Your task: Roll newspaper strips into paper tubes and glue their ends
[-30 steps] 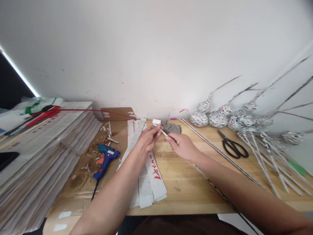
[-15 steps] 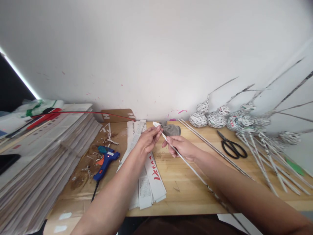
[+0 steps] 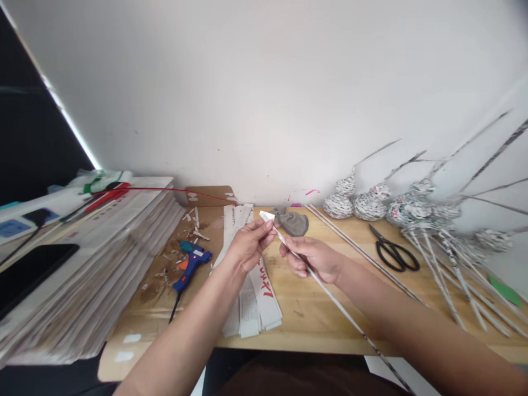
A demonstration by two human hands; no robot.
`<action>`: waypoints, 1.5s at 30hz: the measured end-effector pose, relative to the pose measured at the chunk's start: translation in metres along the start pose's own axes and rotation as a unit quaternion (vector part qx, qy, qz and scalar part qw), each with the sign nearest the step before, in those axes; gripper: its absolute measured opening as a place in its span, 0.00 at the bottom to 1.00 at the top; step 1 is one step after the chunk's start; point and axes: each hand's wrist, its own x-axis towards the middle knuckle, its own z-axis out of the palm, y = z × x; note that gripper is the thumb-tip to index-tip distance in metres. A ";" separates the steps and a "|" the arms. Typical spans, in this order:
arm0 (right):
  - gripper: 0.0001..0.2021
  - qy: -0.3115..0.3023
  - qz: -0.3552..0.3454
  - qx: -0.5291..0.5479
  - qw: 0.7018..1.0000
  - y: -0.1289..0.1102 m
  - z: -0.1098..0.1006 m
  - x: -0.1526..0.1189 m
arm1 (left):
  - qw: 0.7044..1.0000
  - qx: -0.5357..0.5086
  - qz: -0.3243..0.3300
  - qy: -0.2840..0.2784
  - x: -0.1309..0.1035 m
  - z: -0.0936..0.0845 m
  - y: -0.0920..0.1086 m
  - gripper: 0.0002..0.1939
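A long, thin rolled newspaper stick (image 3: 338,301) slants from the table's middle down past its front edge at the right. My left hand (image 3: 252,242) pinches the flat, white unrolled end of this stick between thumb and fingers. Just below, my right hand (image 3: 310,257) has its fingers closed around the rolled part. Under my left forearm lies a fanned pile of cut newspaper strips (image 3: 268,302), some with red lettering. A grey cloth (image 3: 293,222) rests right behind my hands.
Left are a blue glue gun (image 3: 192,267) on stained cardboard, a tall newspaper stack (image 3: 111,286) and a black phone (image 3: 37,275). Right are two paper sticks (image 3: 363,253), black-handled scissors (image 3: 396,254), woven paper gourds (image 3: 369,206) and a bundle of paper sticks (image 3: 457,280).
The view has turned slightly left, so more of the phone and newspaper stack shows. Both hands keep hold of the paper stick, with its white flat end showing wider.
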 end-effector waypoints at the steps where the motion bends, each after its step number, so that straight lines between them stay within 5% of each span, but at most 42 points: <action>1: 0.18 -0.026 0.011 0.024 0.999 0.002 0.004 -0.001 | 1.000 -0.002 0.001 0.004 -0.011 -0.002 0.001 0.03; 7: 0.23 -0.172 0.097 0.091 0.976 0.033 0.040 0.003 | 0.998 -0.022 0.028 0.059 -0.080 -0.035 0.005 0.04; 11: 0.32 -0.104 0.126 -0.059 0.985 0.040 0.069 0.027 | 0.989 -0.043 0.064 0.129 -0.124 -0.070 0.012 0.07; 14: 0.22 -0.042 0.046 -0.225 0.972 0.034 0.096 0.061 | 0.980 -0.041 0.082 0.179 -0.152 -0.094 0.019 0.07; 17: 0.16 -0.056 -0.043 -0.370 0.926 0.031 0.126 0.103 | 0.966 -0.050 0.107 0.229 -0.169 -0.110 0.024 0.04; 22: 0.19 -0.017 -0.127 -0.588 0.798 0.042 0.165 0.146 | 0.954 -0.065 0.134 0.259 -0.184 -0.125 0.032 0.04; 25: 0.21 0.033 -0.131 -0.617 0.775 0.050 0.174 0.150 | 0.954 -0.069 0.140 0.256 -0.190 -0.133 0.035 0.03; 28: 0.13 0.090 -0.121 -0.582 0.799 0.053 0.170 0.146 | 0.952 -0.078 0.142 0.261 -0.193 -0.140 0.036 0.03; 31: 0.04 0.102 -0.092 -0.441 0.887 0.052 0.161 0.140 | 0.953 -0.081 0.139 0.259 -0.194 -0.145 0.034 0.03; 35: 0.14 0.124 -0.080 -0.159 0.976 0.043 0.152 0.123 | 0.953 -0.077 0.144 0.256 -0.191 -0.149 0.034 0.04; 38: 0.18 0.088 -0.044 -0.016 0.995 0.030 0.150 0.101 | 0.953 -0.068 0.155 0.252 -0.189 -0.149 0.037 0.04; 42: 0.09 -0.066 0.033 0.013 0.997 0.015 0.150 0.069 | 0.954 -0.060 0.165 0.243 -0.190 -0.146 0.043 0.06; 45: 0.12 -0.088 0.019 0.025 0.996 0.009 0.149 0.050 | 0.956 -0.049 0.174 0.232 -0.192 -0.142 0.046 0.07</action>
